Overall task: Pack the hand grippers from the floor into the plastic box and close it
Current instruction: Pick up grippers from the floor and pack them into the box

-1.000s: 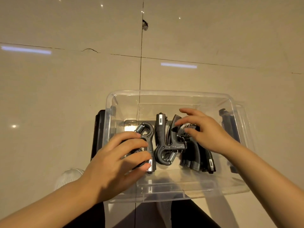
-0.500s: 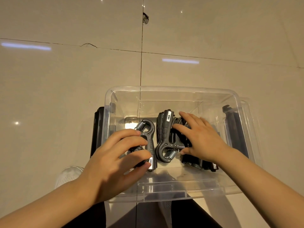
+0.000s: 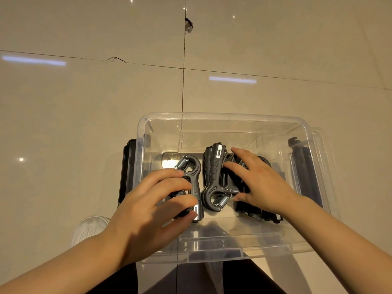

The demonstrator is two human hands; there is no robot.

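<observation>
Inside clear rectangular plastic box: left hand, fingers curled, grips black sprung hand gripper at box's left, long axis near-to-far; right hand, fingers spread, presses black gripper cluster at centre; neither favoured.

My left hand and right hand are bare: no gloves, rings, watch or bands on either wrist. Both forearms are uncovered right to the frame edges, no sleeve showing. Fingernails short and plain. Below the arms, dark trousers, black or near black, fabric detail too dim to read. One white shoe by my left forearm, mesh upper with small perforations, rounded toe. Laces are out of sight.
</observation>
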